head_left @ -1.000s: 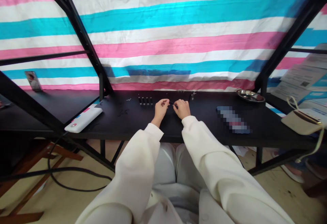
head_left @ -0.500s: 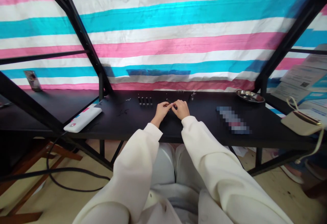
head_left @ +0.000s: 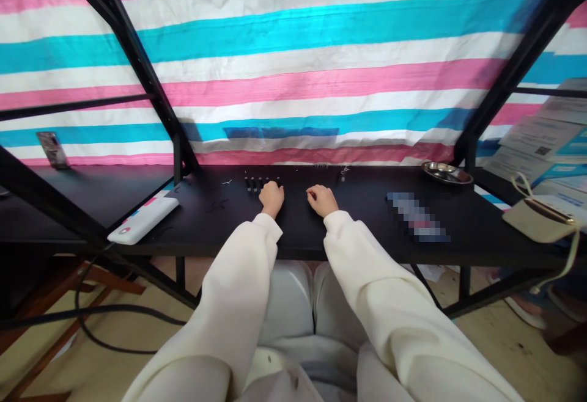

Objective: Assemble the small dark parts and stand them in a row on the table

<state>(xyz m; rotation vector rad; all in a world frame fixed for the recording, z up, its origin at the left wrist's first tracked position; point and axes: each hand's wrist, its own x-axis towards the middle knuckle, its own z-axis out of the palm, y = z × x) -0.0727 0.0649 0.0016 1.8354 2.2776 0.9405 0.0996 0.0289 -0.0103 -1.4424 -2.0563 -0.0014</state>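
Several small black cylinders with pale ends [head_left: 254, 184] stand in a short row on the black table [head_left: 220, 222]. My left hand [head_left: 272, 197] is closed at the right end of this row, its back towards me. The dark tip of another small black cylinder [head_left: 277, 179] shows just beyond its fingers; the rest is hidden behind the hand. Apart from it, to the right, my right hand [head_left: 322, 199] rests low over the table with its fingers curled together. Whatever it may hold is too small to make out.
Small metal pieces [head_left: 343, 173] and tiny springs [head_left: 321, 165] lie along the back edge. A white power bank-like case [head_left: 144, 220] is at left. At right are a shiny metal dish [head_left: 446, 173], a blurred-out item [head_left: 418, 217] and a cream bag [head_left: 536, 219].
My hands were together over a small dark piece; now they are apart. The left hand has moved left to the row's right end, carrying a black cylinder. The right hand has barely moved.
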